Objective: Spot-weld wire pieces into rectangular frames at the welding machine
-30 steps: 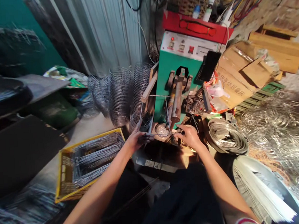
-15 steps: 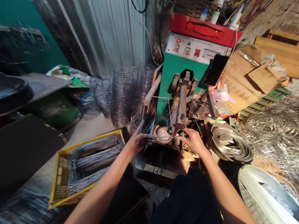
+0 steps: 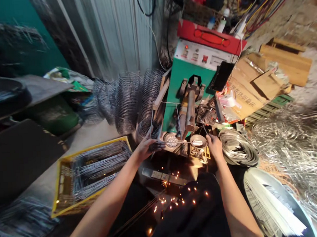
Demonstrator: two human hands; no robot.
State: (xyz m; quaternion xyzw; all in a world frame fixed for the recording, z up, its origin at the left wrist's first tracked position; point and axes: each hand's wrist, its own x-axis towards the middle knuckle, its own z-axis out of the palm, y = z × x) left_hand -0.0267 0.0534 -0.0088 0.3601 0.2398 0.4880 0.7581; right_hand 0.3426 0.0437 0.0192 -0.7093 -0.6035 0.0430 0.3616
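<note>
My left hand grips the lower corner of a thin wire frame that stands upright against the green spot-welding machine. The machine's metal arm comes down beside the frame. My right hand is closed just right of a small round dish, near a thin wire; what its fingers hold is too small to make out. Orange sparks scatter over my dark lap below the machine. A second small dish of tiny metal bits sits between my hands.
A yellow crate of wire frames lies at the left. Stacked wire rings lean behind it. A wire coil lies right of the machine, with tangled wire beyond, cardboard behind and a small fan.
My right hand has shifted right, away from the welding arm to beside the small dish. Sparks now fall over my lap. My left hand keeps its hold on the frame.
</note>
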